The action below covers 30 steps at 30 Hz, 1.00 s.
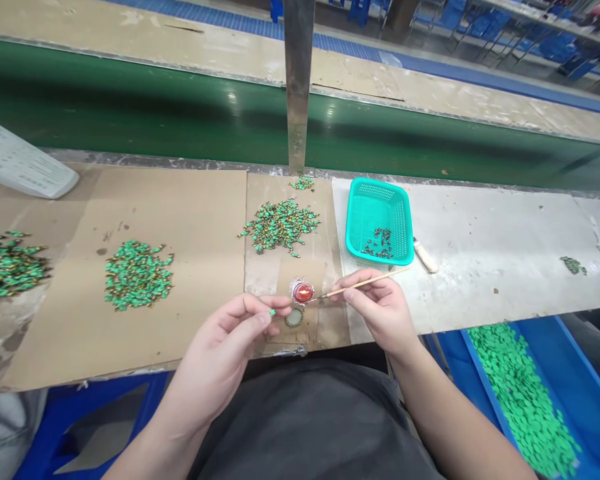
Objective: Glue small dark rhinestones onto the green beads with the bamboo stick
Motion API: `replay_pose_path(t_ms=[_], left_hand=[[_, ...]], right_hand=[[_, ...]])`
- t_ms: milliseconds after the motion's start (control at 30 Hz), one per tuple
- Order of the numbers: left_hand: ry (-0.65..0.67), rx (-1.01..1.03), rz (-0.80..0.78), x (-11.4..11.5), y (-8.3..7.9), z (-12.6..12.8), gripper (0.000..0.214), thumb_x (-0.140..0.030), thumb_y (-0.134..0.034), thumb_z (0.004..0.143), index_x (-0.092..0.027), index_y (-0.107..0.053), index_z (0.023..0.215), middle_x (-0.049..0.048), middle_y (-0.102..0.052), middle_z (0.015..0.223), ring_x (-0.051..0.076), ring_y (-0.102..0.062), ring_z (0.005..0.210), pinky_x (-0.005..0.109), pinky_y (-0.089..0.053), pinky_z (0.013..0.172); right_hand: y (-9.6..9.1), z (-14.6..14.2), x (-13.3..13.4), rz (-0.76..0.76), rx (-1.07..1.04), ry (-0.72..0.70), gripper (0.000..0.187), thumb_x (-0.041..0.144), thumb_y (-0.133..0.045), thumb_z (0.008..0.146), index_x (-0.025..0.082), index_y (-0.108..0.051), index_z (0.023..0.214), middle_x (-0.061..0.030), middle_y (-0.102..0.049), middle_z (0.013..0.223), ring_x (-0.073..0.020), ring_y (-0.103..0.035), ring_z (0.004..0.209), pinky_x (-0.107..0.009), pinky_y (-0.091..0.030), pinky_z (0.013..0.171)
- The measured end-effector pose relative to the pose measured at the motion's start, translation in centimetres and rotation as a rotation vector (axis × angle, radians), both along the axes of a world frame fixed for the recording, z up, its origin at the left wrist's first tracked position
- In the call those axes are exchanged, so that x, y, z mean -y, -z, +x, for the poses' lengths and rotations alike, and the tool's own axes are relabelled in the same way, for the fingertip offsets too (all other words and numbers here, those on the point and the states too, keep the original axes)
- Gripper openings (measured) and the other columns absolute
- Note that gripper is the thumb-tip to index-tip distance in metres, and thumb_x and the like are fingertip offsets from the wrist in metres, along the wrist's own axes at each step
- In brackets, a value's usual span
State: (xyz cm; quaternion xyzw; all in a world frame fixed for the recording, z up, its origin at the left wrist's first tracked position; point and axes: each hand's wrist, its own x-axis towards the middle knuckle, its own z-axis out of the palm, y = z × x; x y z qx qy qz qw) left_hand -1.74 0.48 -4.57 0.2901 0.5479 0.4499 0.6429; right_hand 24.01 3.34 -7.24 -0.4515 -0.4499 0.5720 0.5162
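Observation:
My left hand pinches a tiny green piece between thumb and forefinger, just left of a small cap of red paint. Below that cap lies a second, greenish cap. My right hand grips a thin wooden brush like a pen, its tip touching the red paint. Both hands hover over the brown cardboard at the bench's near edge.
A pile of green-and-gold pieces lies beyond the caps, and green piles sit left. A teal basket with several dark pieces stands right, a white-handled tool beside it. A blue bin of green pieces sits below right. A metal post rises behind.

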Motion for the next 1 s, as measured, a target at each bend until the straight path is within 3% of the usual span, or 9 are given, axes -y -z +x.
replay_pose_path(t_ms=[233,400,633,867,1000], left_hand=[[0.132,0.201,0.006,0.4,-0.9,1.5,0.036,-0.049,-0.110,0.079,-0.027,-0.083,0.070,0.0120,-0.098,0.119,0.036,-0.088,0.112,0.043,-0.072,0.097],[0.194,0.365,0.011,0.7,-1.7,1.9,0.034,-0.050,-0.111,0.082,-0.027,-0.086,0.075,0.0111,-0.097,0.113,0.040,-0.088,0.124,0.047,-0.073,0.100],[0.207,0.416,0.015,0.7,-1.9,2.0,0.032,-0.047,-0.111,0.085,-0.028,-0.087,0.076,0.0071,-0.098,0.112,0.035,-0.090,0.117,0.043,-0.073,0.101],[0.194,0.384,0.012,0.9,-2.1,2.0,0.035,-0.050,-0.112,0.082,-0.028,-0.087,0.076,0.0089,-0.097,0.109,0.039,-0.090,0.117,0.048,-0.073,0.101],[0.200,0.368,0.022,0.9,-2.0,1.9,0.035,-0.052,-0.112,0.082,-0.029,-0.087,0.074,0.0084,-0.096,0.108,0.037,-0.089,0.113,0.044,-0.072,0.098]], right_hand=[[-4.0,-0.5,2.0,0.132,-0.063,-0.020,0.016,0.039,-0.098,0.106,0.028,-0.087,0.106,-0.0041,-0.094,0.099,-0.0254,-0.094,0.095,-0.041,-0.081,0.089],[-5.9,-0.9,2.7,0.183,-0.092,-0.080,0.004,0.030,-0.092,0.112,0.029,-0.088,0.111,-0.0048,-0.094,0.102,-0.0284,-0.096,0.099,-0.045,-0.082,0.089],[-6.2,-0.9,3.2,0.198,-0.074,-0.073,0.008,0.021,-0.093,0.110,0.028,-0.091,0.113,-0.0062,-0.094,0.104,-0.0263,-0.094,0.101,-0.041,-0.080,0.093],[-6.2,-1.0,3.4,0.210,-0.050,-0.083,0.008,0.021,-0.091,0.111,0.028,-0.091,0.115,-0.0067,-0.093,0.105,-0.0278,-0.093,0.100,-0.043,-0.079,0.092],[-6.3,-1.0,3.3,0.224,-0.025,-0.081,0.009,0.021,-0.091,0.111,0.030,-0.091,0.115,-0.0056,-0.093,0.105,-0.0266,-0.093,0.100,-0.042,-0.078,0.093]])
